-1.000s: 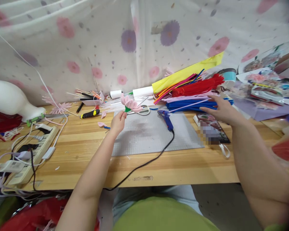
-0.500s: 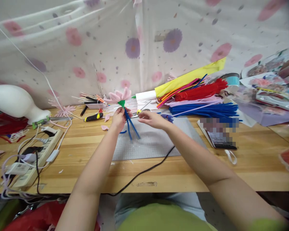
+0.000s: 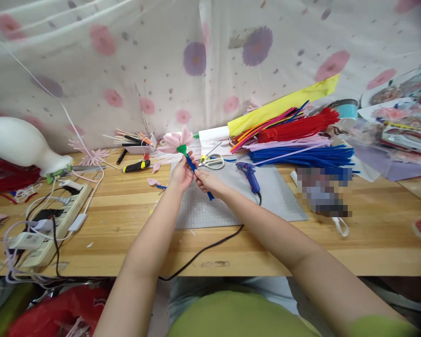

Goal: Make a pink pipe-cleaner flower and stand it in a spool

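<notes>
A: Please, what are the fingers doing?

B: The fingers of the left hand (image 3: 182, 176) are grasping the blue stem (image 3: 190, 162), a little under the green base (image 3: 182, 149). The fingers of the right hand (image 3: 211, 183) are pinching the same stem lower down.

A: And where is the pink flower (image 3: 178, 139)?

B: It is above the left fingers, leaning to the left — the stem goes down from it to the right. Its blue ends (image 3: 211, 196) come out below the right fingers, over the grey mat (image 3: 228, 210).

A: Which things lie around?

B: Just beyond the right fingers are the scissors (image 3: 219, 162); to their right, the glue gun (image 3: 250, 177) lies on the mat. To the left of the left fingers — the black-and-yellow cutter (image 3: 136, 166), on the worktop (image 3: 126, 238).
</notes>
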Motion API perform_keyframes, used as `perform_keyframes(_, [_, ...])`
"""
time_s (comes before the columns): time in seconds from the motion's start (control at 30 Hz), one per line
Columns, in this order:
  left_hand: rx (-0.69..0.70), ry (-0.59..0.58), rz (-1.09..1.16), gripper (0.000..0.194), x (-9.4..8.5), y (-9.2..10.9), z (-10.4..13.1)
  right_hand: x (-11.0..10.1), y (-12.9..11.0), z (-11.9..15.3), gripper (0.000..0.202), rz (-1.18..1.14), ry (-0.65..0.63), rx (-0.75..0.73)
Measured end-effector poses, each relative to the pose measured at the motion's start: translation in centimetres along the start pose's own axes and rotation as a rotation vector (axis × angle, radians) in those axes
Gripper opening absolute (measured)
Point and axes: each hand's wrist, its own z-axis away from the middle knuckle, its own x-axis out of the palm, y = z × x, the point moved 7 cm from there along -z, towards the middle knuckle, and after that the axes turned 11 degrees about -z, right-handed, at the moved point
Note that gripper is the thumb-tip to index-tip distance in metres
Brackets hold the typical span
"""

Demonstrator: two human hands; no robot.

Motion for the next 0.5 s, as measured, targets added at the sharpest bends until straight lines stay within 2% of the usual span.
perform_keyframes(0.1, [-0.046,-0.011,0.062,0.009,-0.1,-0.5,0.0,0.2,0.3,0.4,0.032,-0.028,-0.049,0.036])
perform_keyframes(0.17, [-0.052,0.017,0.054,0.008,-0.4,-0.6,0.0,-0.1,-0.1,0.9,0.030,0.089,-0.039,0.015])
perform_keyframes(0.27, [-0.048,0.087,-0.011,0.008,-1.0,-0.3,0.2,-1.6,-3.0,2.4,0.016,0.443,0.007,-0.136])
perform_keyframes(0.3, [-0.042,0.112,-0.028,0.008,-1.3,-0.1,0.2,-2.4,-4.7,3.2,0.020,0.542,0.024,-0.231])
perform_keyframes(0.37, [-0.031,0.140,-0.045,0.008,-1.8,0.3,0.1,-4.6,-8.2,4.9,0.030,0.670,0.053,-0.375])
perform_keyframes(0.43, [-0.037,0.132,-0.042,0.009,-2.1,0.4,-0.1,-7.9,-11.2,6.1,0.031,0.754,0.111,-0.395])
perform_keyframes(0.5, [-0.057,0.102,-0.029,0.010,-2.1,0.1,-0.2,-12.1,-13.5,6.7,0.029,0.794,0.250,-0.381])
